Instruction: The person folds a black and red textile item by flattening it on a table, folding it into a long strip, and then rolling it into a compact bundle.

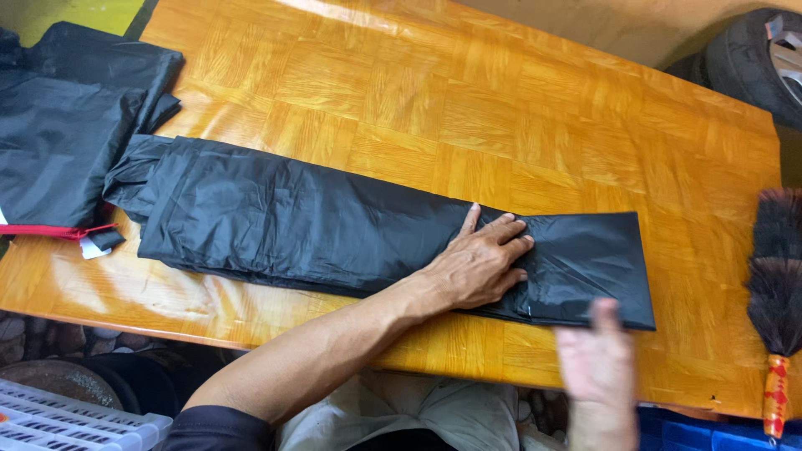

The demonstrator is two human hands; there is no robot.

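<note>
A long black plastic bag [334,221], folded into a narrow strip, lies flat across the middle of a wooden tabletop [518,117]. It runs from the left, where its end is bunched and crumpled, to the right, where it ends in a neat straight edge near the front of the tabletop.

The left hand [480,263] presses down on the strip toward its right end. The palm is flat and the fingers are spread, pointing to the right; this grip is wide, laid on the plastic rather than closed around it. The bare forearm reaches in from the lower left.

The right hand [597,359] hovers at the front edge of the tabletop, just below the right corner of the strip. It is blurred, with the fingers raised and loosely apart, holding nothing. Whether it touches the plastic cannot be told.

At the far left of the tabletop lies a second heap of black plastic [67,125], touching the bunched end of the strip, with a red band [58,231] along its lower edge. At the right edge lies a feather duster [777,276] with dark feathers and a red and yellow handle. A tyre [752,63] stands beyond the far right corner. A white plastic crate [67,422] sits below at the lower left.
</note>
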